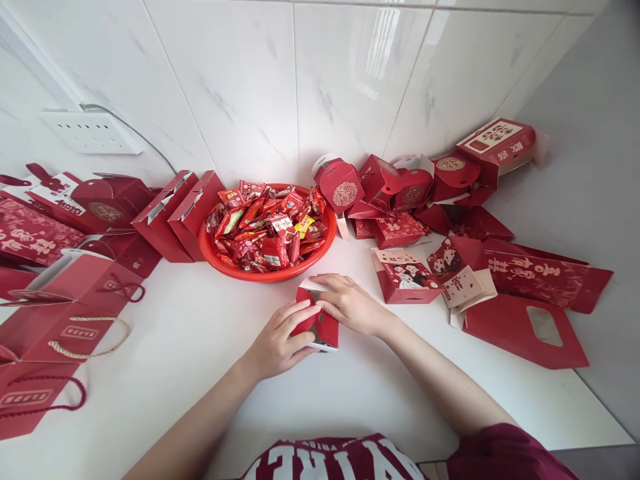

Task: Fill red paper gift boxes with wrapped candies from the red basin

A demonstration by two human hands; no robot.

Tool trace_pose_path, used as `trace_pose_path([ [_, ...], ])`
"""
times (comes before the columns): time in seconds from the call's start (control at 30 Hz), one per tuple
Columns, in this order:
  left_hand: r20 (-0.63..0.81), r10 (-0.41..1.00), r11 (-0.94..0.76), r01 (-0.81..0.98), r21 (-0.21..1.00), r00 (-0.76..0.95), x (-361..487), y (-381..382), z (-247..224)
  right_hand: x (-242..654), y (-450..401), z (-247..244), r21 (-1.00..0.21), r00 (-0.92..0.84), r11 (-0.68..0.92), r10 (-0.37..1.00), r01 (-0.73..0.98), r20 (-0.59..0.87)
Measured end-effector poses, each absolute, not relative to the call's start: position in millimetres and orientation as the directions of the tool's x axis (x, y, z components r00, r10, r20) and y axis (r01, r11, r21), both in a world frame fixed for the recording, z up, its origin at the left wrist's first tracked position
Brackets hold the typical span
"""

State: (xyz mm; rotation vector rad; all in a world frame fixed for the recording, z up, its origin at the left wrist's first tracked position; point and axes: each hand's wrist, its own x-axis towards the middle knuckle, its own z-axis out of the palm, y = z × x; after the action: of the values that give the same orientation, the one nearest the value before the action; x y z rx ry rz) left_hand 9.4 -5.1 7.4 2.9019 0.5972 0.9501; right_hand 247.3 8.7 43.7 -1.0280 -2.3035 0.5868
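Note:
A small red gift box [327, 328] with white edges is between my two hands on the white table, just in front of the candy basin. My left hand [281, 339] grips its left side, fingertips on the top and the thumb low by the near edge. On the far right side, my right hand [353, 305] is closed about the box, its fingers lying over the top flaps. Part of the box is hidden under my fingers. Behind it, the red plastic basin [267, 275] is heaped with wrapped candies [260, 230].
Red gift bags and boxes [90, 293] with cord handles line the left side. To the right lie several boxes and flattened cartons [530, 327], near a box with a printed couple [407, 280]. A power strip [93, 132] is by the tiled wall [350, 80].

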Motion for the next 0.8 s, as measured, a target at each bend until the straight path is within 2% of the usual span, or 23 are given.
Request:
trace_pose_path([
  [0.07, 0.565, 0.331, -0.938, 0.33, 0.107, 0.756, 11, -7, 8, 248, 9, 43, -0.742, -0.584, 0.565, 0.757, 0.36, 0.292],
  [0.13, 0.555, 0.308, -0.946, 0.311, 0.092, 0.772, 13, -10, 11, 251, 11, 44, -0.881, -0.556, 0.442, 0.781, 0.168, 0.286],
  [0.23, 0.559, 0.312, -0.946, 0.304, 0.11, 0.769, 15, -11, 13, 264, 15, 49, -0.953, -0.511, 0.302, 0.822, 0.017, 0.251],
  [0.37, 0.545, 0.369, -0.928, 0.33, 0.174, 0.753, 12, -7, 11, 282, 17, 62, -0.952, -0.576, 0.288, 0.798, 0.104, 0.178],
  [0.5, 0.539, 0.407, -0.913, 0.321, 0.25, 0.738, 8, -3, 9, 288, 13, 76, -0.827, -0.665, 0.484, 0.722, 0.285, 0.193],
  [0.6, 0.548, 0.405, -0.914, 0.306, 0.267, 0.732, 8, -3, 9, 289, 7, 86, -0.754, -0.673, 0.568, 0.702, 0.33, 0.234],
  [0.7, 0.538, 0.421, -0.906, 0.322, 0.273, 0.73, 8, -3, 10, 294, 0, 96, -0.767, -0.677, 0.563, 0.696, 0.309, 0.239],
  [0.8, 0.525, 0.446, -0.894, 0.33, 0.303, 0.725, 6, -2, 9, 297, -5, 99, -0.77, -0.678, 0.513, 0.72, 0.378, 0.147],
])
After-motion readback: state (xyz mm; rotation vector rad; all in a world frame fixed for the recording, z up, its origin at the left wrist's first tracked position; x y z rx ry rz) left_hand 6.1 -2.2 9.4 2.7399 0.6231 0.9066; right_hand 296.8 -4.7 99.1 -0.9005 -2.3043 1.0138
